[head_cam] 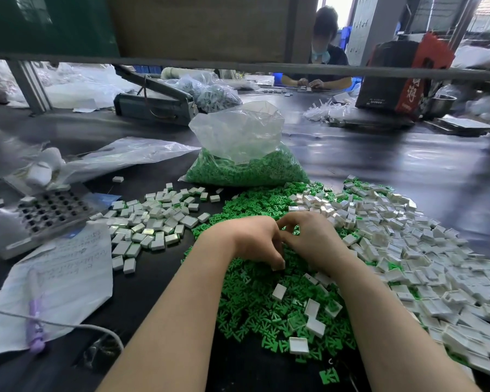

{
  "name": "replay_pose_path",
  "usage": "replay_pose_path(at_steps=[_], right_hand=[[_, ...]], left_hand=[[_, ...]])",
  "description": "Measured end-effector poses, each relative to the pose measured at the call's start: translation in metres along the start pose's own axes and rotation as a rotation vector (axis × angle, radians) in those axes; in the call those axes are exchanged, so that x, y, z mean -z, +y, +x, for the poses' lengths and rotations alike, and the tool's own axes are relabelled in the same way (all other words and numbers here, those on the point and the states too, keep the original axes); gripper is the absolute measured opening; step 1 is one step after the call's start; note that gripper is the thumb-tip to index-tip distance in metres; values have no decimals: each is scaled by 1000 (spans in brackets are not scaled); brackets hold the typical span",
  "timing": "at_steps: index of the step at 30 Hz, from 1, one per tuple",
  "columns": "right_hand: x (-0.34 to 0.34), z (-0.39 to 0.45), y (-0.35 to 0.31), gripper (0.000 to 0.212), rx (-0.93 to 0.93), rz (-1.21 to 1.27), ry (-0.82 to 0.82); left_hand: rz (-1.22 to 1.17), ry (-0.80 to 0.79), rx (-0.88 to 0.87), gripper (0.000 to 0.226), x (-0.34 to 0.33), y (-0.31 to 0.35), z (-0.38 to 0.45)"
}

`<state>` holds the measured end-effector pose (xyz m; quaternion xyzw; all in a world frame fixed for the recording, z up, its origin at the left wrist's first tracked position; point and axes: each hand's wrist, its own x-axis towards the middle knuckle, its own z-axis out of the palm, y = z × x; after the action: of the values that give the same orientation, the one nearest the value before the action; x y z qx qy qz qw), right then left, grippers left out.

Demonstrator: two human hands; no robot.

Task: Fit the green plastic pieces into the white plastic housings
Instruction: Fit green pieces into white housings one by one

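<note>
A wide heap of green plastic pieces point(255, 295) lies on the black table in front of me. Loose white housings point(425, 256) cover its right side, and a few sit on the green heap point(279, 291). My left hand point(249, 241) and my right hand point(311, 241) meet fingertip to fingertip over the heap, both with curled fingers. A small pale housing shows at the lower tip of my left hand. A bit of green shows inside the curl of my right hand's fingers. Most of what they pinch is hidden.
A second group of white housings point(153, 222) lies to the left. A clear bag of green pieces point(246, 165) stands behind the heap. At left are a perforated metal tray point(48, 213), handwritten paper point(63, 278) and a cable point(68, 325). Another person works across the table.
</note>
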<state>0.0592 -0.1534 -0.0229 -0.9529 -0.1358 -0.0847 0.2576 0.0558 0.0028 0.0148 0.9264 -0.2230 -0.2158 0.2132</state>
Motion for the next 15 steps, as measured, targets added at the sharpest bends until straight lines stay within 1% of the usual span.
replay_pose_path(at_steps=[2,4,7,12,15], right_hand=[[-1,0,0,14,15,-3,2],[-1,0,0,19,63,-11,-29],[-2,-1,-3,22,91,-25,-91],[1,-3,-4,8,48,58,-40],[1,-3,-4,14,24,78,-22]], left_hand=[[-63,26,-7,7,2,-4,-1],[-207,76,-33,7,5,-11,-5],[-441,211,-84,6,11,-25,-10],[-704,380,-132,15,14,-43,-14],[-854,412,-225,23,15,-41,-16]])
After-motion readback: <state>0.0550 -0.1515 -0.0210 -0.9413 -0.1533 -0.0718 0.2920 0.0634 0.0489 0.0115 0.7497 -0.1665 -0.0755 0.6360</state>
